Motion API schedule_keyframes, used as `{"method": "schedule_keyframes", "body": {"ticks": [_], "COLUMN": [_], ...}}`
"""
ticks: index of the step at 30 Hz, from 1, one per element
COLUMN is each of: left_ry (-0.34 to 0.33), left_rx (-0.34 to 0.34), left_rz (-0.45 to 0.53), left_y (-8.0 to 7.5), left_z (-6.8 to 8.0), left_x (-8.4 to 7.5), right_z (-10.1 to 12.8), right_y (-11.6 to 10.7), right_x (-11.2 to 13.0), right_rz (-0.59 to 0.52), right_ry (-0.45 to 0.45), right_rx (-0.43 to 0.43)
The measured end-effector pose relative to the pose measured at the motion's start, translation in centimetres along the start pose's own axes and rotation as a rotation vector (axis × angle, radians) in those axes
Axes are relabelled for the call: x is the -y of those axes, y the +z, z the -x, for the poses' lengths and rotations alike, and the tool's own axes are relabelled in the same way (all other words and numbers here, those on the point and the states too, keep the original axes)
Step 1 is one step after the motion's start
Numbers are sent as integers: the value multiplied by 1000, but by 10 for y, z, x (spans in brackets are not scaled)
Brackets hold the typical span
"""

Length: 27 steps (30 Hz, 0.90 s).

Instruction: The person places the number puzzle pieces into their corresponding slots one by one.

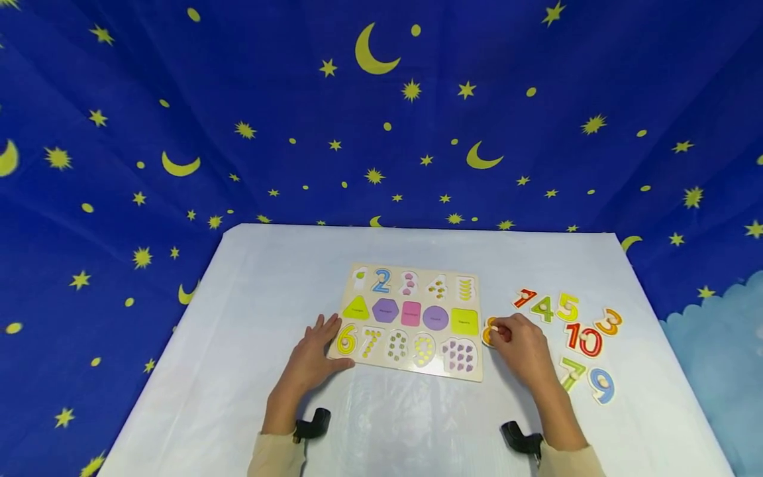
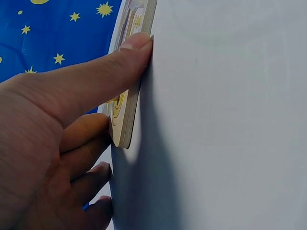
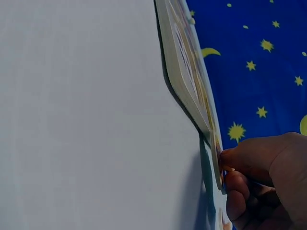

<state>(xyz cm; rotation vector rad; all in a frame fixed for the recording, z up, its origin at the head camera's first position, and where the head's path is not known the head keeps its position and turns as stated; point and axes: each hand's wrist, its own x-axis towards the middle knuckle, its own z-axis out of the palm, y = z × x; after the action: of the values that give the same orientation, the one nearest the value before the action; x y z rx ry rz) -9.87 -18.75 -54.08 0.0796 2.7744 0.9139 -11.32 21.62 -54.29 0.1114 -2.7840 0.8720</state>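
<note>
Right fingers on a flat, curvy orange 8

- Your board?
- Pale tan; triangle yellow-green, hexagon purple, rectangle pink.
- At your right?
- Numeral 9, blue; numeral 10, red; numeral 5, yellow.
- Your far cloth?
- Deep blue, patterned with yellow moons and stars.
- Your sleeves?
- Beige.

The right grip hides the three-o'clock side of the 8. At six o'clock, the head view's edge cuts off both sleeves and the surface. The lettering on the shapes is too small to read surely.
</note>
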Motion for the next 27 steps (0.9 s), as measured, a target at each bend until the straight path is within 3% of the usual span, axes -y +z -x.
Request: {"method": "schedule_keyframes", "body": {"ticks": [13, 27], "left_ry": [21, 20], "left_rx": [-1, 15], "left_rz": [-7, -17], "left_y": [-2, -1], "left_z": [-1, -2], "left_x": [-2, -1], "right_z": [-3, -1], "right_y": [8, 24], "right_x": [13, 41], "right_rz": [-25, -40], "right_ry": [-25, -12], "right_rx": [15, 103]}}
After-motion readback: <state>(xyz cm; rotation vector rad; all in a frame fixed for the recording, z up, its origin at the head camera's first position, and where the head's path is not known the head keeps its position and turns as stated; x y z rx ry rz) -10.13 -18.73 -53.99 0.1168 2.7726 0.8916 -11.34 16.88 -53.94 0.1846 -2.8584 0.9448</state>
